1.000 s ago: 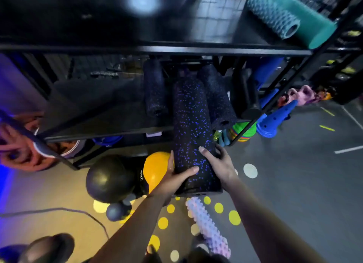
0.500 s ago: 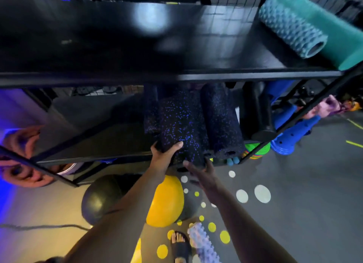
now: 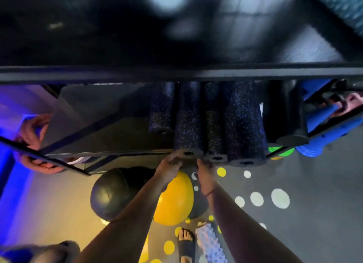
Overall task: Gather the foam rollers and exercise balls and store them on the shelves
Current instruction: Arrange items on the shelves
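Speckled roller (image 3: 188, 129), carried in the air a second ago, now lies on middle shelf (image 3: 117, 152), near end at front edge. Left hand (image 3: 170, 163) and right hand (image 3: 204, 171) touch that end; finger curl too blurred to tell. Effectively stored; yellow ball (image 3: 174, 201) waits on the floor.

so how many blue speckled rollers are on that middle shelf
4, side by side: the leftmost roller set farther back, the second roller touched by the left hand and right hand, the thinner third roller, the thick rightmost roller. Others may hide behind.
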A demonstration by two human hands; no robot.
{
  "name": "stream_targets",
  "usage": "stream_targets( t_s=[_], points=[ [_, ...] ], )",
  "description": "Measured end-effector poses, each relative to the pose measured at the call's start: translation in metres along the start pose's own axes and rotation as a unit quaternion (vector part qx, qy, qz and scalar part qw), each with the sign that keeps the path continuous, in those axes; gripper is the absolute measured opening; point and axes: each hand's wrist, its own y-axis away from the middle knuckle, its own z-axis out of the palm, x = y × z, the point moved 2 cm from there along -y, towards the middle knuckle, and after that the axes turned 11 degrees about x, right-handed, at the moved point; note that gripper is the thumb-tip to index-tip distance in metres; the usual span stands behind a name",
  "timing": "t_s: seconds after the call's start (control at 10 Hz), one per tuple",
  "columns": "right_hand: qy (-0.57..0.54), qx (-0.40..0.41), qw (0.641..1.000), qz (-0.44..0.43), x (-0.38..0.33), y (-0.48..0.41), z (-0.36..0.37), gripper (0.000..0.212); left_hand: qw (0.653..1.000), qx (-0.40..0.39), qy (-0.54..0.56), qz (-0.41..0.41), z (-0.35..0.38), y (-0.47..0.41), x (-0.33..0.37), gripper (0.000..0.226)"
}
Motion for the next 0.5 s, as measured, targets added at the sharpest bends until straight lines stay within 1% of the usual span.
stream_targets(
  t_s=[0.1,0.2,0.3,0.4,0.5],
  points=[
    [0.028,0.007,0.999,0.016,0.038,0.019,0.000,0.033,0.999,-0.015,0.022,-0.047,-0.021,0.025,-0.050,0.048],
    [0.059,-0.006,0.998,0.026,0.071,0.042,0.002,0.040,0.997,-0.032,0.036,-0.066,-0.047,0.049,-0.096,0.053],
    [0.094,-0.012,0.995,0.033,0.112,0.069,0.007,0.042,0.994,-0.040,0.056,-0.080,-0.078,0.078,-0.144,0.055],
    [0.105,-0.014,0.993,0.047,0.165,0.117,0.002,0.040,0.997,-0.031,0.036,-0.064,-0.111,0.125,-0.183,0.052],
    [0.105,0.004,0.991,0.089,0.212,0.204,-0.025,0.035,0.996,-0.044,0.017,-0.075,-0.142,0.174,-0.222,0.045]
  ],
)
